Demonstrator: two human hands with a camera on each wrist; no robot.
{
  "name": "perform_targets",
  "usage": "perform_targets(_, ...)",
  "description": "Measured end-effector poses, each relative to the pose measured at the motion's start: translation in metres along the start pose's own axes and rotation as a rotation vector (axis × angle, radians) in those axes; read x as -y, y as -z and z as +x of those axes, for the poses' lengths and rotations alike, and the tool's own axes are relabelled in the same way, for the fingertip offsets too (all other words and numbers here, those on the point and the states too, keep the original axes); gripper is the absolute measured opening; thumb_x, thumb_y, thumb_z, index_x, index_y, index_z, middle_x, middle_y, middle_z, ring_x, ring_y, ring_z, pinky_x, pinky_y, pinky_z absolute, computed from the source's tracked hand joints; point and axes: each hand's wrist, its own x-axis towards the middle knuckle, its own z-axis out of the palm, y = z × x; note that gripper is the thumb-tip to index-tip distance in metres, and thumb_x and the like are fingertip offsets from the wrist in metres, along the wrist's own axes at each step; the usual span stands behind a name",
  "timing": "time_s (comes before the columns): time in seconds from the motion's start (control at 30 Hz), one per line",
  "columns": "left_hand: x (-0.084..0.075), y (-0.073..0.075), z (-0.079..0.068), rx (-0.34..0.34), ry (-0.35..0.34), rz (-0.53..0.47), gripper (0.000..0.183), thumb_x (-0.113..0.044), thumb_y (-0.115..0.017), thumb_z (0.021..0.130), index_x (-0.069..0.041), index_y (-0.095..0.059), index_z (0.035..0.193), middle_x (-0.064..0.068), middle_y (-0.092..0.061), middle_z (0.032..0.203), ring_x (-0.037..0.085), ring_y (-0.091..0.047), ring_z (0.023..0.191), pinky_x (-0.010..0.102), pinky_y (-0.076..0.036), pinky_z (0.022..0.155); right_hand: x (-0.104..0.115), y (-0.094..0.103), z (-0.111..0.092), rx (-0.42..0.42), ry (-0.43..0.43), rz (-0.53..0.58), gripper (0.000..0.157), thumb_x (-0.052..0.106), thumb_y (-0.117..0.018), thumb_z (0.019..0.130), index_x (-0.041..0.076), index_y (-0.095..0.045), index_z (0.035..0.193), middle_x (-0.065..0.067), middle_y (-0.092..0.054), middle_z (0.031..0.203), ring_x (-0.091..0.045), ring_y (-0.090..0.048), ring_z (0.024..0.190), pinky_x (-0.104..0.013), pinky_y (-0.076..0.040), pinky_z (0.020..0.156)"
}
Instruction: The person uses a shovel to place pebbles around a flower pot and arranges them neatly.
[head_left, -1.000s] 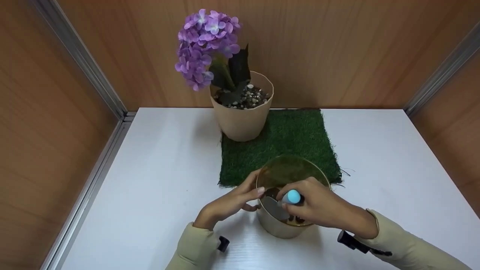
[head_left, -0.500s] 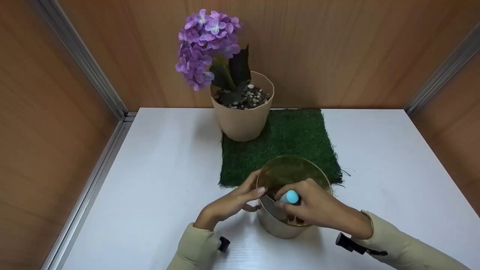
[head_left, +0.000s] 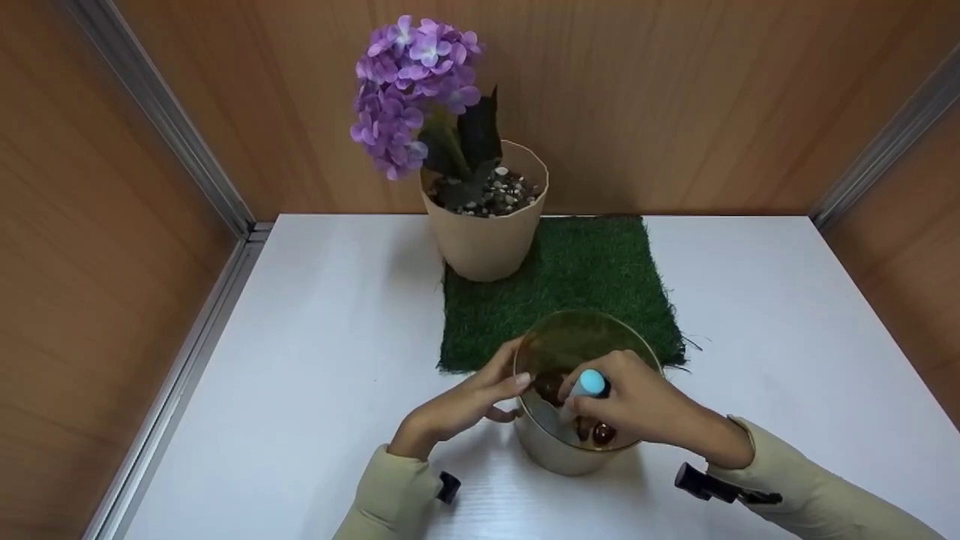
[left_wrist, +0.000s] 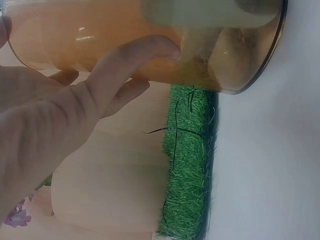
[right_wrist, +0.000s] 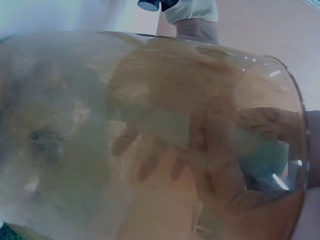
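A clear amber jar [head_left: 566, 459] stands in front of the grass mat. My left hand [head_left: 466, 401] grips its left side, the thumb at the near rim and the fingers along the wall. Reaching inside, my right hand [head_left: 637, 401] holds a tool handle [head_left: 591, 384], pale with a light blue end; its working head cannot be made out. A grey, flat-looking patch shows below the handle. Dark brown shiny round things [head_left: 603, 433] lie within the jar. Through the wall, the right wrist view shows the fingers wrapped on the handle [right_wrist: 262, 150].
A green grass mat [head_left: 585, 274] lies behind the jar. On its back left corner stands a beige pot [head_left: 484, 247] with purple flowers [head_left: 405, 94]. Wood panels [head_left: 675, 97] enclose the white table [head_left: 337, 322] at the back and sides.
My right hand shifts a little left and then back right and slightly up with the handle. The brown round things show more plainly now. The left hand and the jar stay put.
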Motion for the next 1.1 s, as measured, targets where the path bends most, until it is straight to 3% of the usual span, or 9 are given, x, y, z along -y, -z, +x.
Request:
perform_targets(0.13,0.000,0.000,-0.001,0.001,0.000,-0.001,0.055,-0.041,-0.040,0.098,-0.042,-0.011,0.145,-0.007,-0.009,0.152,0.024,-0.024,0.135,0.053,-0.043,0.090,0.000,0.007,-0.002,0.031,-0.030,0.051,0.013,0.011,-0.063,0.087,0.019,-0.073,0.091,0.000,-0.070,0.081,-0.013,-0.066,0.066,-0.033,-0.054,0.060)
perform_targets(0.37,0.000,0.000,-0.001,-0.001,0.006,-0.009,0.057,-0.045,-0.042,0.097,-0.042,-0.011,0.145,-0.008,-0.007,0.152,0.027,-0.024,0.135,0.053,-0.042,0.090,0.000,0.026,-0.007,0.063,-0.092,0.202,0.015,0.009,-0.060,0.089,0.003,-0.070,0.099,-0.011,-0.068,0.091,-0.023,-0.068,0.070,-0.037,-0.055,0.064)
perform_targets(0.77,0.001,0.001,0.000,0.010,-0.017,-0.003,0.058,-0.046,-0.042,0.096,-0.041,-0.012,0.145,-0.007,-0.010,0.151,0.029,-0.022,0.136,0.054,-0.042,0.090,-0.010,0.052,-0.014,0.044,-0.149,0.360,0.020,0.013,-0.056,0.093,0.000,-0.068,0.104,-0.017,-0.066,0.102,-0.037,-0.065,0.082,-0.042,-0.054,0.071)
perform_targets(1.1,0.001,0.000,0.000,0.004,-0.008,-0.008,0.059,-0.046,-0.043,0.096,-0.041,-0.011,0.146,-0.006,-0.008,0.152,0.028,-0.023,0.136,0.054,-0.042,0.090,-0.019,0.060,-0.020,0.050,-0.159,0.449,0.025,0.015,-0.054,0.094,-0.003,-0.065,0.108,-0.023,-0.062,0.109,-0.036,-0.062,0.094,-0.044,-0.052,0.077)
